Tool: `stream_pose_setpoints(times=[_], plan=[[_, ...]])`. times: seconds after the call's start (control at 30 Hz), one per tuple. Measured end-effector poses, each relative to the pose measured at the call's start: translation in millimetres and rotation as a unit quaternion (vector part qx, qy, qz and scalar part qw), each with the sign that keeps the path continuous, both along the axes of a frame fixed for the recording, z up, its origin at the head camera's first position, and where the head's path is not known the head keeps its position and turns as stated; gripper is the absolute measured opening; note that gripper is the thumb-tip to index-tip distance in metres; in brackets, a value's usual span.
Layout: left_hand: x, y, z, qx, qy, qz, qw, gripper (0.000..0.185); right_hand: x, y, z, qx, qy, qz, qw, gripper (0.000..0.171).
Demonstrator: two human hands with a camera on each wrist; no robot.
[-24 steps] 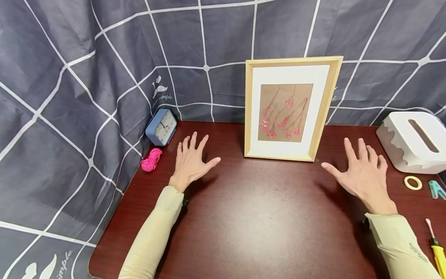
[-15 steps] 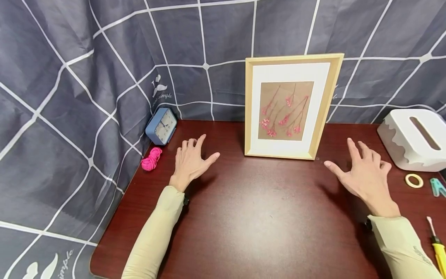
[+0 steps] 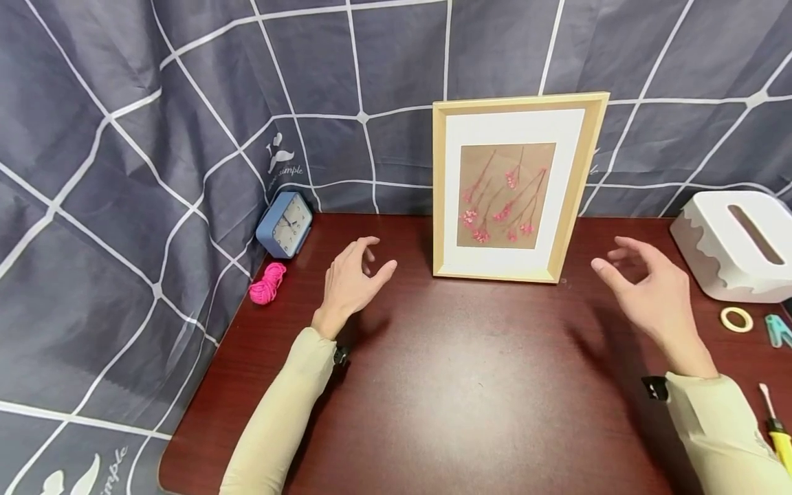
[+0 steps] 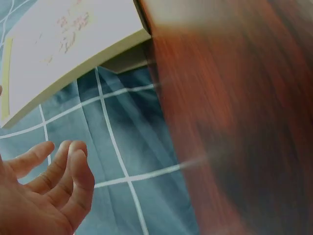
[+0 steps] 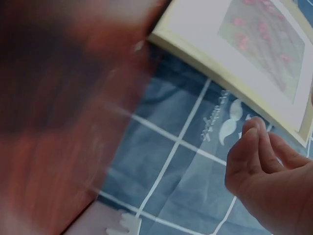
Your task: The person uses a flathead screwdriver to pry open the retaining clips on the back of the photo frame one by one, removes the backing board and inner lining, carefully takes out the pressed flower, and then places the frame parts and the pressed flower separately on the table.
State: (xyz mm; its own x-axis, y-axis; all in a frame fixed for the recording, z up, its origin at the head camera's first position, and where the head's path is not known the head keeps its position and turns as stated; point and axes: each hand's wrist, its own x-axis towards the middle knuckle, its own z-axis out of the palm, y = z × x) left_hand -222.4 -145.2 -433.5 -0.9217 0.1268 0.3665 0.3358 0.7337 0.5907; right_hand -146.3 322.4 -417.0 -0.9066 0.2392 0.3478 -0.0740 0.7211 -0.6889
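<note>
A light wood picture frame [image 3: 441, 192] with pink dried flowers on a brown panel stands upright at the back of the dark red table [image 3: 470, 385]. My left hand [image 3: 351, 282] hovers over the table left of it, fingers loosely bent, palm turned inward, holding nothing. On the other side my right hand [image 3: 657, 295] is raised in the same way, thumb apart from the bent fingers. Both wrist views show the relaxed fingers apart from the picture frame [image 4: 83, 68], whose lower corner also appears in the right wrist view.
A blue alarm clock [image 3: 286, 224] and a pink yarn bundle [image 3: 268, 283] sit at the left edge. On the right are a white tissue box [image 3: 730, 254], a cream ring [image 3: 736, 320], a teal clip [image 3: 778, 331] and a yellow-handled screwdriver [image 3: 778, 440]. A grey checked curtain [image 3: 383, 62] hangs behind.
Both hands have turned their palms inward, and their spread fingers have bent. The left hand has shifted slightly right. The picture frame and other objects have stayed in place.
</note>
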Motion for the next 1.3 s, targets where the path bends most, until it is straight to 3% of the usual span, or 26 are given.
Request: stream_pose_setpoints(times=[0.13,0.27,0.43,0.57,0.8,0.9,1.03,1.3], plan=[[-9.6,8.0,-0.4,0.089,-0.020,-0.036,0.9952,0.042,-11.3,-3.2,9.3,-0.044,0.013,0.008,0.999,0.046],[-21.7,18.9,0.9,0.170,-0.065,-0.078,0.9802,0.034,-25.3,-4.7,14.6,-0.043,0.022,0.020,0.999,0.038],[-36.6,36.4,8.3,0.224,-0.099,-0.108,0.9634,0.030,-42.8,-6.1,16.8,-0.038,0.011,0.030,0.999,0.034],[-49.8,51.8,12.3,0.229,-0.111,-0.117,0.9600,0.032,-56.1,-4.9,16.2,-0.054,-0.019,0.037,0.998,0.040],[-74.2,73.9,9.4,0.171,-0.116,-0.121,0.9708,0.044,-76.8,-3.0,13.9,-0.050,-0.042,0.066,0.996,0.049],[-81.4,80.7,10.2,0.184,-0.120,-0.136,0.9660,0.043,-82.9,-3.3,13.5,-0.044,-0.054,0.080,0.994,0.052],[-86.5,88.0,12.1,0.204,-0.118,-0.140,0.9618,0.040,-89.9,-5.0,12.6,-0.053,-0.068,0.096,0.992,0.054],[-88.2,94.5,11.4,0.183,-0.104,-0.116,0.9707,0.041,-99.5,-5.2,8.7,-0.055,-0.046,0.088,0.994,0.043]])
